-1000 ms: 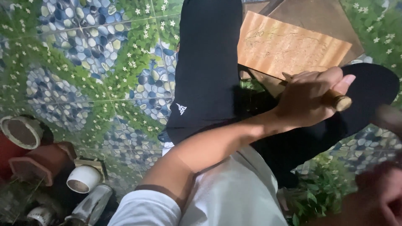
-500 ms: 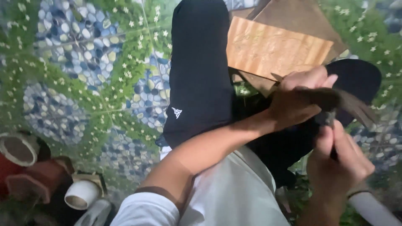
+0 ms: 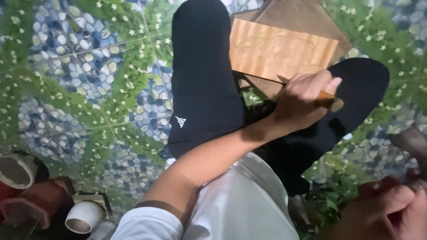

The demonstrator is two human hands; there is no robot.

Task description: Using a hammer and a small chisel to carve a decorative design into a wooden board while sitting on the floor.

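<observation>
Wooden handle (image 3: 328, 100) sits in my left hand (image 3: 300, 103), with my fingers wrapped tight around it and its round end poking out. It is above my knee, by my black pants (image 3: 202, 84). Just behind it lies a flat wooden board (image 3: 280, 51) on the flowery tile floor (image 3: 80, 80). My right hand (image 3: 387, 209) is low in the corner, blurry, so I cannot tell its grip.

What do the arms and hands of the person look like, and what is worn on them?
The left arm is bare below a short white sleeve. The left hand wears no glove. The right hand is blurred at the frame edge; its sleeve is not visible.
</observation>
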